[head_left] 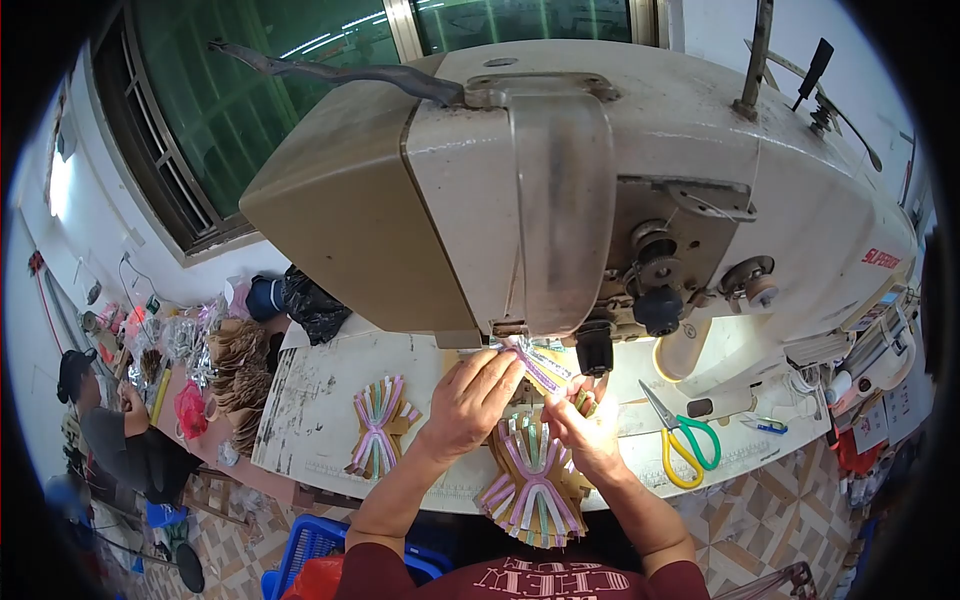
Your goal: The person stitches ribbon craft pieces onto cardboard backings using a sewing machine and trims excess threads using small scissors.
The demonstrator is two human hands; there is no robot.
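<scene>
A striped ribbon piece (541, 368) in purple, white and yellow lies under the head of a big sewing machine (480, 200). The fingers of my left hand (468, 397) are pressed together on its left side, close to the needle area, which the machine hides. On its right side my right hand (582, 425) pinches the piece's lower edge. Just below my hands, a gathered striped ribbon piece (535, 490) on brown backing hangs over the table's front edge. Another gathered striped ribbon piece (381, 427) lies flat to the left of my left forearm.
Scissors (682, 440) with green and yellow handles lie on the white table (310, 405), right of my right hand. A blue thread snipper (765, 425) is farther right. Brown bundles (240, 370) fill a side table at left, where another person (125, 420) sits. A blue crate (310, 545) stands below.
</scene>
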